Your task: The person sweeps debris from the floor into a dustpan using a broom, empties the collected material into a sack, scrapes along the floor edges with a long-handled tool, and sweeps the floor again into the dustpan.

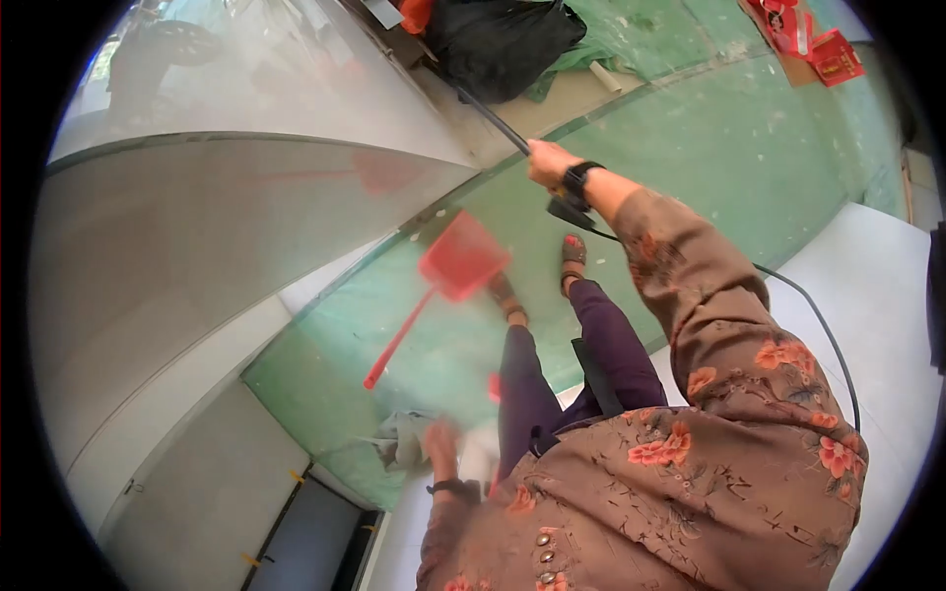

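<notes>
Right hand (552, 163), center-top of frame: fist closed around dark pole (500, 125), which ran up-left from the grip toward the black bag (505, 47) at top center. Left hand (441, 443), low and left of center, was blurred just beside the grey cloth (397, 441); couldn't tell whether it gripped it. Red dustpan (463, 256) sat mid-frame over green floor (749, 158), handle pointing lower left. Black cable (833, 330) curved down the right side past the sleeve. Red packets (838, 59) lay upper right.
</notes>
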Action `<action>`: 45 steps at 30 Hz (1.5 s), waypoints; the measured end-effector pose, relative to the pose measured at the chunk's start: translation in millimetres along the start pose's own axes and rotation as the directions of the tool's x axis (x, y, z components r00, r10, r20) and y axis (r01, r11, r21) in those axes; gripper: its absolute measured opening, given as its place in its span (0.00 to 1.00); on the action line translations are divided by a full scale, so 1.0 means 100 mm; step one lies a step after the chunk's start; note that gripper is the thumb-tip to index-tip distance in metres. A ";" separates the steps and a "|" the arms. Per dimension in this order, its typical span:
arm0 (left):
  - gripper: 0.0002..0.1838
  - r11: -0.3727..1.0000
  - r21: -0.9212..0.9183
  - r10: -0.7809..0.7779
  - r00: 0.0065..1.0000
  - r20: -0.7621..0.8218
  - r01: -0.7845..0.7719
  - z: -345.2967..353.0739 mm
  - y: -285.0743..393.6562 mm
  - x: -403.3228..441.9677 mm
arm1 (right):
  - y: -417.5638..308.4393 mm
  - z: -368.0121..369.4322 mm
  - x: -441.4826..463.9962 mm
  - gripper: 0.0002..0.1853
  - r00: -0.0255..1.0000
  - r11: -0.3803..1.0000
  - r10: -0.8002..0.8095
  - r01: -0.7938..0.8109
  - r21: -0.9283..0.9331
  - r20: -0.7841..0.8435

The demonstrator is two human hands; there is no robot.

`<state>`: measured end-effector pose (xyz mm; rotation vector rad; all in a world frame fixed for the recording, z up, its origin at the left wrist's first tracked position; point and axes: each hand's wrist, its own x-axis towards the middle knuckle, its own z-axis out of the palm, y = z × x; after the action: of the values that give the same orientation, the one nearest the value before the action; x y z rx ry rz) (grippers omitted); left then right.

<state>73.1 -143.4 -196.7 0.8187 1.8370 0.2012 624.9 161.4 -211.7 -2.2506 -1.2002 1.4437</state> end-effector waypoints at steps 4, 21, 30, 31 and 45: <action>0.16 0.952 0.204 0.214 0.974 0.079 -0.226 0.04 0.09 0.12 | 0.35 -0.18 -0.71 0.10 0.990 0.999 0.024 -0.028 0.030 0.138; 0.15 0.998 -0.055 0.029 0.999 0.023 -0.028 0.20 0.94 -0.19 | 0.60 0.07 -1.00 0.16 0.993 0.944 -0.057 0.019 0.330 0.104; 0.17 0.999 -0.035 0.020 0.996 0.090 -0.017 0.41 1.13 -0.23 | 0.76 -0.18 -1.34 0.16 0.992 0.998 -0.028 0.021 0.056 0.119; 0.17 0.999 -0.037 0.017 0.995 0.099 -0.014 0.41 1.17 -0.22 | 0.74 -0.22 -1.39 0.16 0.990 0.995 -0.006 -0.008 0.099 0.142; 0.17 0.998 -0.057 0.018 1.000 0.025 -0.017 0.43 1.23 -0.06 | 1.06 -0.89 -2.20 0.24 0.967 0.986 0.099 -0.128 0.109 0.236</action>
<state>166.0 -65.3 -149.7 0.7946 1.7929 0.2522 712.8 -45.4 -81.5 -2.1468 -1.0230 1.8114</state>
